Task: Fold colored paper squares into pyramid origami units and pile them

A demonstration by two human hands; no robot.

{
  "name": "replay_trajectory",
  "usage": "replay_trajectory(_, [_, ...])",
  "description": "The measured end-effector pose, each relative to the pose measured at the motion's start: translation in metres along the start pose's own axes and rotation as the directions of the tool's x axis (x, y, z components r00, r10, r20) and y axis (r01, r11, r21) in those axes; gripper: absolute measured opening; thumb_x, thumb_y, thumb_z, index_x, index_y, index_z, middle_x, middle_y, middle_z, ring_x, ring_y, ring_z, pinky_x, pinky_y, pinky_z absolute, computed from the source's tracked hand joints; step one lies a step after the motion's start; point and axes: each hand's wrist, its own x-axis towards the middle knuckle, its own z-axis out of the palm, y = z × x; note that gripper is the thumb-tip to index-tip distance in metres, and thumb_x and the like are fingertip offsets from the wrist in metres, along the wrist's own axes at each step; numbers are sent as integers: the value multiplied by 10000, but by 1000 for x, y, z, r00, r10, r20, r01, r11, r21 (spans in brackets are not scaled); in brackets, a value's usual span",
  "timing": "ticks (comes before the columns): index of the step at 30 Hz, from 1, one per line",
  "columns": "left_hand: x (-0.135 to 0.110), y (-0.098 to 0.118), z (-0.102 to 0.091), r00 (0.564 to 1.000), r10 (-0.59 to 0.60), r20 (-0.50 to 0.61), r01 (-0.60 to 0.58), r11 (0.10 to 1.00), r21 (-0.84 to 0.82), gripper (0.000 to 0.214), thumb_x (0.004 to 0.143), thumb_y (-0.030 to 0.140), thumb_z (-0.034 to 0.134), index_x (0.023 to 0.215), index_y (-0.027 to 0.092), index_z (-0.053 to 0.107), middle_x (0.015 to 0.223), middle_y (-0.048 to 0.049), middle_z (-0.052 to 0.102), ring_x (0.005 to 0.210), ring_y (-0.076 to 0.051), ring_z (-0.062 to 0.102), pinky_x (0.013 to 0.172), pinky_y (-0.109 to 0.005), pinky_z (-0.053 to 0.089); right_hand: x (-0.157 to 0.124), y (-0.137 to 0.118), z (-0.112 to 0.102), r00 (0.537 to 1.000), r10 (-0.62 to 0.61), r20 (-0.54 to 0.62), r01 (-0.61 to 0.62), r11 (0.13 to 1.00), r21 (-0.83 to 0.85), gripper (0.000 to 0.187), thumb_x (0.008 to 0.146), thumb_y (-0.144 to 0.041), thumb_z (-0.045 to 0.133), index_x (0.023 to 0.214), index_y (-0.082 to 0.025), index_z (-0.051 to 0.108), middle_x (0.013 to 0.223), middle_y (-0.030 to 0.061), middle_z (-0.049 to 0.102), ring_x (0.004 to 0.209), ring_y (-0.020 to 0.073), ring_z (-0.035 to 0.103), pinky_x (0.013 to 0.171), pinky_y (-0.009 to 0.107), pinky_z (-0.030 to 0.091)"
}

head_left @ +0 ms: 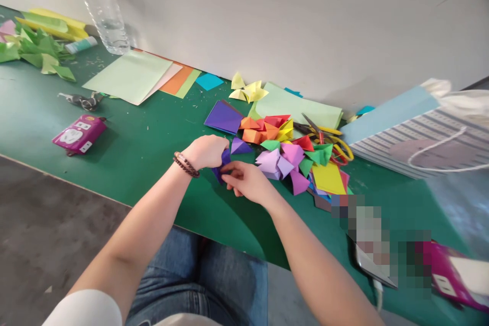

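Between my two hands is a small piece of dark blue-purple paper (217,172), partly covered by my fingers. My left hand (209,152), with beaded bracelets at the wrist, is closed on its upper part. My right hand (244,181) pinches it from the right side. Just beyond them lies a folded purple paper piece (240,146), and behind that a stack of purple paper sheets (224,117). Right of my hands spreads a pile of folded paper pieces (284,158) in lilac, green, orange, red and yellow.
Scissors (319,132) with yellow handles lie behind the pile, near a striped paper bag (412,132). A plastic bottle (110,25) stands by the wall, beside pale green sheets (130,76). Purple packets (80,135) and keys (86,101) are at left; a phone (376,260) lies right.
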Motion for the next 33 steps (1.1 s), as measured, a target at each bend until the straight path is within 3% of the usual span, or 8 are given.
replay_trajectory(3, [1, 4, 3, 999, 40, 8, -40, 998, 38, 229, 738, 184, 570, 949, 188, 660, 924, -89, 712, 851, -270, 683, 698, -317, 502, 4, 7, -11, 961, -185, -208, 113, 943, -313, 133, 822, -315, 598, 910, -224, 636, 643, -17, 638, 538, 143, 583, 514, 255, 426])
replay_trajectory(5, [1, 6, 4, 999, 52, 7, -53, 997, 56, 217, 751, 181, 563, 946, 181, 659, 910, -98, 712, 855, -279, 688, 716, -332, 513, 8, 11, -16, 924, -282, -260, 139, 879, -457, 74, 825, -278, 602, 865, -227, 638, 693, -2, 668, 621, 163, 618, 570, 265, 433])
replay_trajectory(11, [-4, 13, 2, 998, 58, 12, -59, 994, 91, 205, 744, 117, 541, 911, 147, 657, 892, -124, 713, 823, -290, 701, 704, -349, 532, 5, 11, -15, 928, -359, -101, 231, 765, -602, 76, 847, -192, 573, 884, -232, 626, 878, 8, 732, 740, 166, 664, 638, 254, 440])
replay_trajectory(19, [-7, 15, 2, 995, 100, 20, -102, 989, 111, 230, 725, 101, 519, 911, 122, 652, 868, -149, 714, 834, -322, 701, 764, -412, 527, 1, 6, -19, 927, -372, 51, 276, 584, -763, 57, 850, -188, 547, 841, -202, 601, 787, 31, 694, 668, 168, 628, 583, 253, 376])
replay_trajectory(24, [-9, 15, -2, 993, 107, 57, -112, 988, 102, 210, 720, 181, 559, 902, 136, 654, 854, -133, 719, 819, -316, 702, 718, -377, 529, 1, 2, -16, 923, -379, 75, 283, 531, -799, 58, 845, -171, 556, 833, -198, 606, 776, 38, 693, 670, 169, 625, 580, 257, 356])
replay_trajectory(33, [-7, 11, 4, 992, 109, 56, -115, 986, 118, 245, 708, 150, 556, 937, 141, 645, 858, -125, 711, 867, -303, 695, 740, -366, 517, -1, 0, 0, 879, -443, 175, 408, 510, -757, 69, 840, -160, 568, 804, -186, 621, 762, 28, 716, 694, 168, 657, 600, 261, 376])
